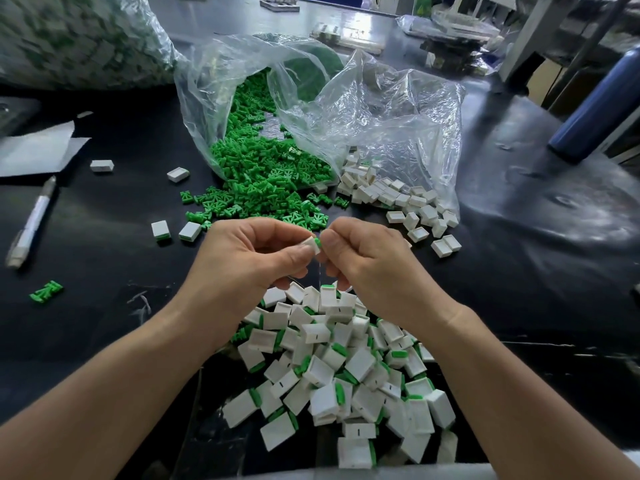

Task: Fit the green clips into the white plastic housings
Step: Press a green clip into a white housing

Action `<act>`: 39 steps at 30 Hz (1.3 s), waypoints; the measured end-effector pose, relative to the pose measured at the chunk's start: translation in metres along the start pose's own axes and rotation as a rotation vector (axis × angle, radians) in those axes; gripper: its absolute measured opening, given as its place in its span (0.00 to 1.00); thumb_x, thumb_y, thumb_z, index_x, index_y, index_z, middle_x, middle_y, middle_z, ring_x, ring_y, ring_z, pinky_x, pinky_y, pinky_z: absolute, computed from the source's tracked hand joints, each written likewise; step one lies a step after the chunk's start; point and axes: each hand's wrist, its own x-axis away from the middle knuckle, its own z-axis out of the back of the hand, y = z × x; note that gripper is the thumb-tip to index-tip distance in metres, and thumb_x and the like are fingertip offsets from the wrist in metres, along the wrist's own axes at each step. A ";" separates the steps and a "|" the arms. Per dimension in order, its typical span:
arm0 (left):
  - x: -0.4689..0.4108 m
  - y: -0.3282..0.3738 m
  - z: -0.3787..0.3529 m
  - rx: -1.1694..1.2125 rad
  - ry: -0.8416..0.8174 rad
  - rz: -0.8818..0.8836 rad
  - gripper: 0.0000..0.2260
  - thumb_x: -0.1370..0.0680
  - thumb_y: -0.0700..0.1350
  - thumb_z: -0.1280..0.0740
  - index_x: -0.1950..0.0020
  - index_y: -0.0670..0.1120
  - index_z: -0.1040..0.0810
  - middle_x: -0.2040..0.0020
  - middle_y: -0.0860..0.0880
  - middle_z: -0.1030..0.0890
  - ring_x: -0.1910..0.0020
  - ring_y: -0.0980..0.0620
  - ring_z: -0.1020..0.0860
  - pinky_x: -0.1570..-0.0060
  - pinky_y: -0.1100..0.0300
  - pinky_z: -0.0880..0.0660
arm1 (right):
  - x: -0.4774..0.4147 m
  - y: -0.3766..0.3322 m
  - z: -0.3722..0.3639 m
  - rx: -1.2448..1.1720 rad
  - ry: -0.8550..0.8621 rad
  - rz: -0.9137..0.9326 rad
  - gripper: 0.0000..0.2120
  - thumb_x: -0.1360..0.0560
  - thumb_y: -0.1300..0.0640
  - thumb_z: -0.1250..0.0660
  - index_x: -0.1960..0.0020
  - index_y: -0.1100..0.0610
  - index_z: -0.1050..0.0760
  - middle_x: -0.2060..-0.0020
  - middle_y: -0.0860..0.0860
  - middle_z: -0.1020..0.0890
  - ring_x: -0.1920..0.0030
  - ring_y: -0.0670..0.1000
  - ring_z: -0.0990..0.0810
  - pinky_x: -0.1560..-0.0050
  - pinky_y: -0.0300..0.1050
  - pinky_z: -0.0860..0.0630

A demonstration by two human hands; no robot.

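Just above the heap [346, 368] of finished pieces, both hands meet close together. The left hand [249, 261] pinches a white housing [309, 244], and the right hand [367, 265] pinches a green clip [317, 241] whose end sticks out of it, so I'd guess the clip is mid-push. Holding it over the heap makes sense, since done ones can drop straight down.

Supplies sit within easy reach further back on the dark surface [121, 209]. One clear bag [214, 81] lies on its side, mouth toward the person, spilling loose clips [263, 161]. A second bag [398, 109] right beside it spills empty housings [381, 195]. A few strays [101, 165] lie off to the left near a pen [33, 220]. Another big bag [69, 39] at far left looks packed with green-and-white parts, too blurry to say more.
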 end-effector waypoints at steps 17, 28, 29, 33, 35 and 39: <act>0.003 0.002 0.005 -0.211 -0.152 -0.084 0.02 0.32 0.35 0.29 0.64 0.40 0.19 0.72 0.44 0.20 0.75 0.53 0.22 0.75 0.65 0.27 | 0.002 -0.001 0.011 0.326 -0.167 0.146 0.12 0.22 0.59 0.41 0.64 0.57 0.30 0.70 0.51 0.26 0.66 0.51 0.30 0.62 0.49 0.34; 0.003 0.000 0.006 -0.118 -0.169 -0.088 0.06 0.36 0.40 0.29 0.62 0.39 0.19 0.71 0.43 0.20 0.75 0.55 0.23 0.76 0.66 0.27 | 0.003 0.001 0.008 0.334 -0.115 0.234 0.11 0.22 0.58 0.40 0.63 0.57 0.30 0.70 0.50 0.25 0.67 0.50 0.28 0.65 0.49 0.33; 0.001 0.000 0.006 -0.064 -0.168 -0.082 0.07 0.37 0.41 0.30 0.62 0.39 0.19 0.71 0.45 0.20 0.75 0.55 0.23 0.75 0.66 0.27 | 0.003 0.001 0.008 0.232 -0.074 0.215 0.12 0.22 0.57 0.40 0.65 0.57 0.31 0.73 0.47 0.29 0.71 0.46 0.31 0.68 0.45 0.35; -0.001 0.001 0.006 0.086 -0.165 -0.068 0.07 0.38 0.45 0.29 0.64 0.44 0.17 0.68 0.47 0.18 0.72 0.55 0.22 0.74 0.65 0.27 | 0.001 0.001 0.007 -0.254 -0.021 -0.026 0.23 0.29 0.39 0.47 0.69 0.54 0.27 0.77 0.45 0.27 0.75 0.41 0.31 0.72 0.34 0.34; -0.001 0.000 0.005 0.078 -0.153 -0.084 0.07 0.39 0.47 0.29 0.64 0.47 0.16 0.68 0.48 0.18 0.70 0.56 0.22 0.71 0.66 0.26 | 0.000 0.000 0.007 -0.402 -0.098 -0.144 0.27 0.32 0.37 0.51 0.67 0.56 0.25 0.74 0.48 0.24 0.74 0.44 0.29 0.72 0.36 0.33; 0.000 0.000 0.005 0.164 -0.222 -0.091 0.09 0.39 0.45 0.29 0.62 0.44 0.16 0.62 0.41 0.19 0.67 0.46 0.24 0.67 0.60 0.24 | 0.001 -0.005 0.002 -0.649 -0.369 -0.261 0.29 0.32 0.37 0.52 0.62 0.61 0.26 0.68 0.53 0.22 0.71 0.47 0.28 0.70 0.39 0.35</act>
